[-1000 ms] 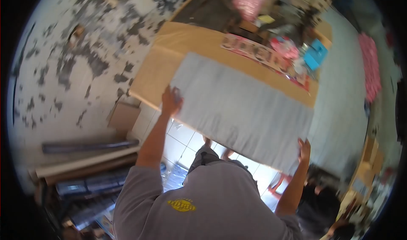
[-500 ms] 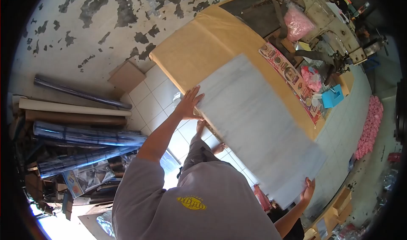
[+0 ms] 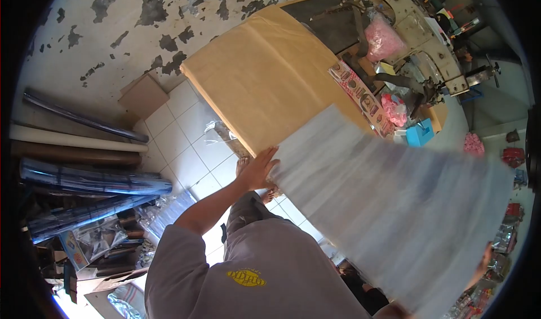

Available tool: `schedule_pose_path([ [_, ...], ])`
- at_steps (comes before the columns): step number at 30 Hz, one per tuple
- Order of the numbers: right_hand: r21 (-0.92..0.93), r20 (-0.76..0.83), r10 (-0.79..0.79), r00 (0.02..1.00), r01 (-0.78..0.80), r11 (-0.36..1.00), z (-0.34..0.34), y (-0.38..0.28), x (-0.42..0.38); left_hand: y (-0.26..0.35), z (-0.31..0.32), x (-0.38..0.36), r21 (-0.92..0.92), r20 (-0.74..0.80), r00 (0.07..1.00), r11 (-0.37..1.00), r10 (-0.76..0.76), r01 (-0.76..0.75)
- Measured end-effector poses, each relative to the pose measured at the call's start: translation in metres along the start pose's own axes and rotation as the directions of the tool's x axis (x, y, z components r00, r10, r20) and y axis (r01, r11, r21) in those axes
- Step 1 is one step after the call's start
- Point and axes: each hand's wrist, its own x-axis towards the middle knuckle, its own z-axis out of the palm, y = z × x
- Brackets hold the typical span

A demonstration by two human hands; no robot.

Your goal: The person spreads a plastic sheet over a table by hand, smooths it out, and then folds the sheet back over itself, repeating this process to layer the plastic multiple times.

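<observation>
A large, thin, greyish translucent sheet [image 3: 389, 201] stretches across the front and right of the table, its right part lifted and smeared by motion. My left hand [image 3: 258, 171] holds the sheet's left edge beside the table's near edge, fingers pressed together along it. At the far right, my right hand [image 3: 480, 267] grips the opposite edge; it is blurred and partly hidden by the sheet. Under the sheet's left part is the table [image 3: 253, 77], covered in brown paper.
Tools and a bag of pink material [image 3: 384, 37] lie at the table's back right, near a printed strip [image 3: 360, 96] and a blue box [image 3: 419, 133]. Long rolls [image 3: 84, 178] are stacked on the left. A peeling wall [image 3: 112, 43] stands behind. Cartons lie about.
The sheet has slid along the table toward the near right, its right side raised and swung outward. Both hands moved with it, the right one farther. The camera view has shifted slightly.
</observation>
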Motion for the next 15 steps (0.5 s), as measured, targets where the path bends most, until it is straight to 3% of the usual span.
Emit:
schedule_pose_path([
  [2, 0.099, 0.057, -0.093, 0.994, 0.087, 0.991, 0.033, -0.05, 0.011, 0.015, 0.003, -0.003, -0.07, -0.034, 0.999, 0.997, 0.01, -0.013],
  [4, 0.227, 0.127, -0.176, 0.976, 0.144, 0.963, 0.07, -0.097, 0.026, 0.017, 0.025, -0.004, -0.129, -0.166, 0.986, 0.991, 0.002, -0.023],
  [7, 0.454, 0.282, -0.275, 0.919, 0.125, 0.882, 0.146, -0.161, 0.049, 0.016, 0.056, -0.003, -0.167, -0.352, 0.934, 0.986, -0.063, 0.003],
  [9, 0.594, 0.415, -0.319, 0.852, 0.012, 0.805, 0.211, -0.198, 0.065, 0.022, 0.058, -0.003, -0.231, -0.418, 0.903, 0.973, -0.096, -0.003],
  [12, 0.692, 0.628, -0.359, 0.69, -0.283, 0.665, 0.331, -0.252, 0.086, 0.023, 0.065, -0.007, -0.335, -0.478, 0.861, 0.942, -0.175, 0.005],
  [15, 0.561, 0.828, -0.348, 0.44, -0.629, 0.538, 0.47, -0.287, 0.093, 0.026, 0.056, -0.01, -0.474, -0.504, 0.817, 0.881, -0.279, 0.008],
])
